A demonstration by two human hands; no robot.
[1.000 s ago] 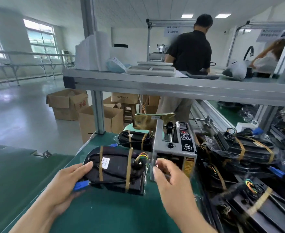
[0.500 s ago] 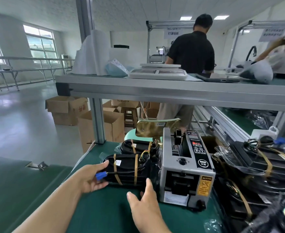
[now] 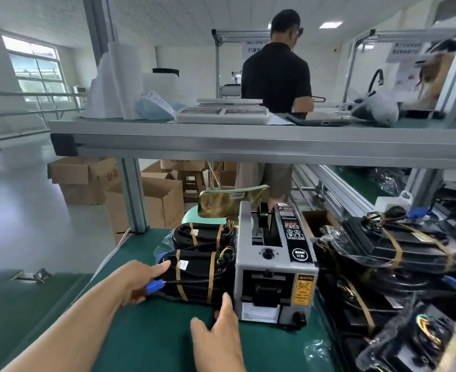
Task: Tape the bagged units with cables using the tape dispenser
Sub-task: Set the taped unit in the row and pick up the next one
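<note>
Bagged black unit w/ cable (image 3: 194, 275), two tan tape bands (image 3: 211, 277) round it, lies on green tabletop (image 3: 154, 342), touching grey tape dispenser (image 3: 275, 269) on its left. Left grip (image 3: 137, 280) clasps unit's end by blue plug (image 3: 154, 286); right grip (image 3: 219, 334) flat-fingered, holding nothing, tips at near corner. Probably stiff, weighty, slick film: lift by both ends, not cable. Count: 2 taped units incl. second unit (image 3: 202, 234) behind; 1 dispenser; right-hand pile (image 3: 396, 248) approx. 4+, unclear.
</note>
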